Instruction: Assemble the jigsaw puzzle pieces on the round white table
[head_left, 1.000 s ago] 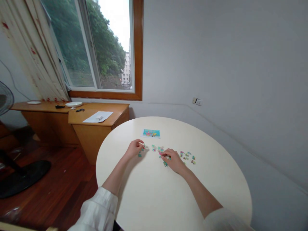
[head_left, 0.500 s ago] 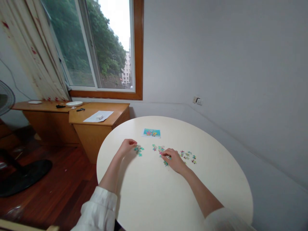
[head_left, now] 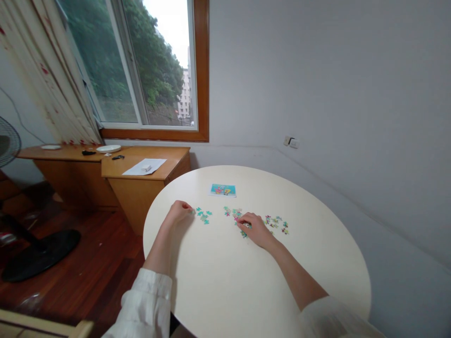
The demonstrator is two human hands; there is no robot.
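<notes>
Small coloured jigsaw pieces lie scattered on a round cream table [head_left: 246,291]. My left hand [head_left: 179,212] rests curled on the table just left of a small cluster of teal pieces [head_left: 203,215]; nothing shows in its fingers. My right hand [head_left: 254,228] lies over the middle group of pieces [head_left: 232,213], fingertips pinched on a piece I cannot make out clearly. More loose pieces [head_left: 276,223] lie to its right. A small picture card [head_left: 223,189] sits farther back on the table.
Wooden cabinets [head_left: 141,188] stand to the left under a window, bearing a paper sheet [head_left: 144,166] and a white plate [head_left: 108,149]. A fan base [head_left: 38,253] sits on the wood floor. Grey walls close in behind and to the right, with a wall socket [head_left: 291,142].
My left hand has drawn back to the left, off the teal pieces, which now lie uncovered. My right hand has stayed on the middle group.
</notes>
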